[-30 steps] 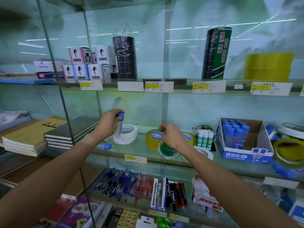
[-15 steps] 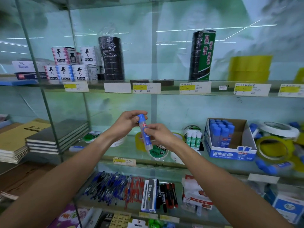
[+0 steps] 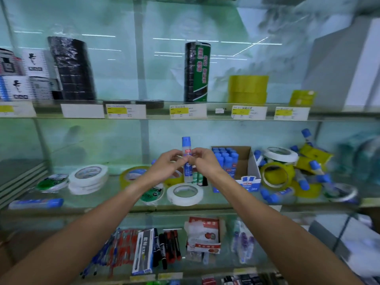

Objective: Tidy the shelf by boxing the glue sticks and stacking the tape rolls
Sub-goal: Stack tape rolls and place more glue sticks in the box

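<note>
left hand: the left hand [image 3: 164, 165] is curled in from the left, fingertips pinching the middle of the glue stick [image 3: 186, 159]
right hand: the right hand [image 3: 202, 161] mirrors it from the other side, fingers closed on the same stick, so both hands hold it at once
glue stick: upright, blue cap on top, raised in front of the middle shelf and clear of the glass
change: half a second ago the stick leaned in the left hand with the right only arriving; now it stands straight between the two, and the view has swung right
meaning: this looks like a handover to the right hand, which sits nearer the box
box: the open carton [image 3: 248, 161] stands just right of the hands, blue-capped sticks filling its left part, room left on the right
loose sticks: one lies at the shelf's left front [image 3: 36, 203]; more are heaped with yellow tape [image 3: 275, 175] right of the box
tape rolls: white rolls [image 3: 88, 177] [image 3: 185, 193] lie scattered, stacking mostly not yet done
</note>
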Demonstrator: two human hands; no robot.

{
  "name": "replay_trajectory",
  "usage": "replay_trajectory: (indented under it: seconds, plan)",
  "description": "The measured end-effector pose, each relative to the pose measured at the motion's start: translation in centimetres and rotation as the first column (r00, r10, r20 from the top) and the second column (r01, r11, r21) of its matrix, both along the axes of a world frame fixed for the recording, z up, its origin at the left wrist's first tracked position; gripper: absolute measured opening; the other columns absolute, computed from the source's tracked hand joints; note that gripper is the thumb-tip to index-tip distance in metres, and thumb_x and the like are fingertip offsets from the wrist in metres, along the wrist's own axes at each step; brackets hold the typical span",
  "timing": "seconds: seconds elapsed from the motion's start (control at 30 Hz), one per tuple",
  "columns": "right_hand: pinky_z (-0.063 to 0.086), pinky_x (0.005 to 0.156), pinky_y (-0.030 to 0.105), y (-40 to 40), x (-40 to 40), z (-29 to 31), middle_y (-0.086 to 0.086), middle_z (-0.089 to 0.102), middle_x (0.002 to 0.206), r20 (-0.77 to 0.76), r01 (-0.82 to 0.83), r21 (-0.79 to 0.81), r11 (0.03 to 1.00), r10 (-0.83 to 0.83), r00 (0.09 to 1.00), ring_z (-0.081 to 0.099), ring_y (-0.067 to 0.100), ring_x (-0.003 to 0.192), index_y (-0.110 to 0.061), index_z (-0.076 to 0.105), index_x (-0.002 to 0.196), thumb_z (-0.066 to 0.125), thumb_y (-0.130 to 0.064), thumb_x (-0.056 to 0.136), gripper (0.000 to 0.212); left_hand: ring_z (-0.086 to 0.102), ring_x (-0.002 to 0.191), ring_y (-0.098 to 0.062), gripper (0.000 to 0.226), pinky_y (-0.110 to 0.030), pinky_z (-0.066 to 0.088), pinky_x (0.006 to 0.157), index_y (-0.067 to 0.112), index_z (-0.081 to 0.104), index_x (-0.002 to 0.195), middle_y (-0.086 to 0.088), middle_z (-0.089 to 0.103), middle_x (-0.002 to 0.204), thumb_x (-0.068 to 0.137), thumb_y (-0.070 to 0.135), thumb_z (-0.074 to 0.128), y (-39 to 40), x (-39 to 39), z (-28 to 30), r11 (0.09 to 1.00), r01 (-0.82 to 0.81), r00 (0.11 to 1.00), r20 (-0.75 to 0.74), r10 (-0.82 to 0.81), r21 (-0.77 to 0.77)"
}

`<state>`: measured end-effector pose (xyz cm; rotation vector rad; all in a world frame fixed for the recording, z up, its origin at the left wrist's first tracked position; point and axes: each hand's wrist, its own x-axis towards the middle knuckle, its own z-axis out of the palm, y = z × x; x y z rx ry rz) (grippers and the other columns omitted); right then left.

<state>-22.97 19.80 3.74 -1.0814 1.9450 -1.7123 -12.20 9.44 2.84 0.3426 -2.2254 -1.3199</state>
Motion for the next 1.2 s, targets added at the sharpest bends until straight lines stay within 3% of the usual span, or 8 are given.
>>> replay_trajectory:
  seconds: [0.17,0.3,0.4,0.53,0.57,0.7,0.97,1.2]
  plan:
    - [0.061,0.070,0.038,4.3,-3.3,1.1,0.013,0.067,0.088,0.100,0.073,-0.045,0.996,-0.068,0.993,0.067,0.021,0.074,0.000,0.064,0.104,0.062,-0.007,0.092,0.014,0.069,0.089,-0.024,0.034,-0.035,0.056,0.074,0.014,0.059,0.118,-0.014,0.071,0.094,0.086,0.013,0.070,3.7,-3.9,-0.1,0.994,0.067,0.998,-0.015,-0.068,-0.092]
    - [0.060,0.058,0.037,7.5,-5.9,2.4,0.011,0.068,0.086,-0.011,0.146,-0.056,0.988,-0.146,0.989,0.067,0.020,0.074,-0.007,0.060,0.104,0.063,-0.018,0.093,0.016,0.070,0.085,-0.018,0.031,-0.039,0.057,0.079,0.018,0.062,0.112,-0.007,0.073,0.090,0.083,0.017,0.072,5.9,-7.1,0.2,0.990,0.039,0.997,-0.054,-0.047,-0.139]
    - [0.060,0.068,0.046,9.0,-8.0,3.2,0.010,0.070,0.088,-0.130,0.240,-0.041,0.970,-0.244,0.961,0.070,0.028,0.083,-0.015,0.062,0.091,0.067,-0.029,0.089,0.015,0.070,0.084,-0.015,0.030,-0.036,0.057,0.080,0.019,0.063,0.112,-0.005,0.073,0.091,0.083,0.018,0.071,7.4,-9.1,0.4,0.979,0.059,0.996,-0.059,-0.072,-0.195]
    - [0.049,0.059,0.019,10.1,-10.1,3.6,-0.001,0.065,0.088,-0.324,0.329,0.005,0.944,-0.310,0.894,0.064,0.017,0.079,-0.010,0.063,0.100,0.063,-0.028,0.091,0.020,0.064,0.099,-0.012,0.029,-0.026,0.050,0.089,0.016,0.062,0.120,-0.001,0.069,0.110,0.091,0.018,0.061,8.3,-10.8,0.3,0.891,-0.057,0.994,-0.105,0.010,-0.450]
    - [0.047,0.062,0.019,10.3,-10.5,3.5,-0.002,0.064,0.089,-0.387,0.372,0.015,0.928,-0.337,0.858,0.062,0.016,0.080,-0.010,0.062,0.104,0.062,-0.026,0.092,0.021,0.061,0.105,-0.017,0.030,-0.028,0.046,0.091,0.014,0.061,0.122,-0.004,0.067,0.116,0.092,0.016,0.058,8.2,-11.1,0.1,0.848,-0.101,0.993,-0.101,0.056,-0.521]
    - [0.055,0.079,0.044,9.8,-11.8,1.6,0.009,0.069,0.095,-0.484,0.449,0.076,0.890,-0.361,0.797,0.064,0.027,0.088,-0.008,0.060,0.108,0.061,-0.023,0.091,0.022,0.053,0.114,-0.031,0.037,-0.038,0.042,0.098,0.008,0.059,0.125,-0.012,0.060,0.127,0.089,0.006,0.051,6.9,-11.6,-1.0,0.708,-0.135,0.985,-0.018,0.170,-0.693]
    - [0.052,0.086,0.041,7.8,-13.1,-2.7,0.013,0.070,0.103,-0.555,0.429,0.189,0.883,-0.264,0.789,0.064,0.031,0.099,-0.007,0.059,0.109,0.065,-0.016,0.087,0.024,0.050,0.118,-0.027,0.042,-0.031,0.035,0.103,0.009,0.058,0.127,-0.008,0.057,0.130,0.085,0.004,0.053,6.4,-11.6,-2.3,0.676,-0.151,0.984,-0.045,0.172,-0.721]
    - [0.051,0.075,0.036,7.2,-13.5,-3.6,0.008,0.068,0.095,-0.586,0.420,0.298,0.857,-0.183,0.790,0.063,0.026,0.089,-0.009,0.063,0.100,0.069,-0.020,0.084,0.020,0.048,0.121,-0.026,0.043,-0.032,0.034,0.105,0.010,0.057,0.127,-0.007,0.056,0.132,0.085,0.006,0.056,6.2,-11.9,-2.7,0.698,-0.160,0.984,-0.059,0.167,-0.698]
